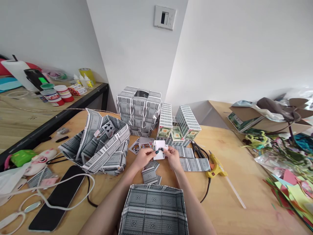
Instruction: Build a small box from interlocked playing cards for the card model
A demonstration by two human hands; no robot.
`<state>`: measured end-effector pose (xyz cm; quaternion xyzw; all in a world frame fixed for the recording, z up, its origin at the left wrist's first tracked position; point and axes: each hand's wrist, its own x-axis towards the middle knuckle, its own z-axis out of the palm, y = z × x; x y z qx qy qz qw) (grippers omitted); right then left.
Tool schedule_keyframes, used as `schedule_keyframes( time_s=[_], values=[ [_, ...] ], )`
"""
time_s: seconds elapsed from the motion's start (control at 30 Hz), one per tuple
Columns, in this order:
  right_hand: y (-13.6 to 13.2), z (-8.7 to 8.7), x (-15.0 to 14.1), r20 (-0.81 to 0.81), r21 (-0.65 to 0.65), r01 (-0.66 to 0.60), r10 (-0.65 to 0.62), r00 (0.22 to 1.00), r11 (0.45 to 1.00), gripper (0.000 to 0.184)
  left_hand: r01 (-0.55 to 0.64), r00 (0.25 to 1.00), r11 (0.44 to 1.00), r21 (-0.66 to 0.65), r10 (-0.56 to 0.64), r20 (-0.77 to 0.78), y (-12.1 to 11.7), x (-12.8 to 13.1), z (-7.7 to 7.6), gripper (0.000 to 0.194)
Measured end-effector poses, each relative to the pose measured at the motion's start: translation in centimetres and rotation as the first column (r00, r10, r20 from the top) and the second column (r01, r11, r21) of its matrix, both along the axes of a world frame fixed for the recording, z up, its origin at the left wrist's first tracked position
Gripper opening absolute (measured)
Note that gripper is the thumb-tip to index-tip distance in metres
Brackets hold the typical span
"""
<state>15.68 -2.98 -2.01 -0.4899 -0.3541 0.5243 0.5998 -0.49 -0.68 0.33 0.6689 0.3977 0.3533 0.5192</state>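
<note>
My left hand (144,158) and my right hand (172,156) meet over the middle of the wooden table (234,169), both pinching a white playing card (160,150), an ace of clubs, face up. More face-up cards (141,145) lie just behind it. Folded grey-backed cards (149,175) lie under my hands. A box woven from card backs (154,209) stands right in front of me.
A collapsed card structure (100,147) lies to the left, a card cube (139,109) and stacked card packs (178,125) behind. Scissors (198,150) and a yellow glue gun (215,167) lie right. A phone (58,197) with cables lies left; paper scraps (288,169) right.
</note>
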Motion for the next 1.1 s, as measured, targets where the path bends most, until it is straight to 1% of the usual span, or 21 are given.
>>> schedule_keyframes(
  time_s=[0.13,0.27,0.4,0.5,0.6,0.77,0.87,1.0,1.07,1.1],
  values=[
    [-0.15,0.13,-0.24,0.086,0.005,0.03,-0.031,0.996,1.0,0.032,-0.058,0.998,0.998,0.019,0.057,0.035,0.34,-0.03,0.14,0.024],
    [-0.31,0.21,-0.45,0.158,0.015,0.029,-0.031,0.987,0.999,0.031,-0.099,0.995,0.99,0.1,0.102,-0.017,0.44,-0.07,-0.05,0.024],
    [-0.45,0.26,-0.52,0.202,0.048,-0.029,0.019,0.979,0.998,0.027,-0.181,0.977,0.967,0.18,0.198,-0.077,0.58,-0.33,-0.32,0.022],
    [-0.52,0.13,-0.41,0.227,0.067,-0.086,0.068,0.972,0.994,0.026,-0.206,0.963,0.951,0.23,0.239,-0.126,0.73,-0.52,-0.45,0.019],
    [-0.52,-0.23,-0.17,0.243,0.062,-0.107,0.089,0.966,0.992,0.028,-0.197,0.96,0.948,0.248,0.238,-0.146,0.85,-0.58,-0.54,0.019],
    [-0.4,-0.67,0.09,0.301,0.067,-0.063,0.04,0.953,0.996,0.032,-0.147,0.978,0.965,0.215,0.174,-0.112,1.01,-0.52,-0.58,0.022],
    [-0.44,-0.6,-0.01,0.388,0.084,-0.063,0.025,0.921,0.995,0.033,-0.137,0.979,0.967,0.215,0.166,-0.122,0.99,-0.53,-0.56,0.025],
    [-0.64,-0.56,-0.2,0.507,0.126,-0.032,-0.037,0.861,0.991,0.033,-0.122,0.972,0.947,0.297,0.174,-0.156,0.78,-0.48,-0.5,0.027],
    [-0.78,-0.58,-0.27,0.587,0.143,0.005,-0.089,0.805,0.99,0.034,-0.088,0.976,0.94,0.33,0.148,-0.161,0.65,-0.39,-0.47,0.03],
    [-0.87,-0.56,-0.32,0.636,0.152,0.021,-0.114,0.763,0.988,0.034,-0.069,0.978,0.938,0.34,0.132,-0.164,0.58,-0.33,-0.47,0.031]
  ],
)
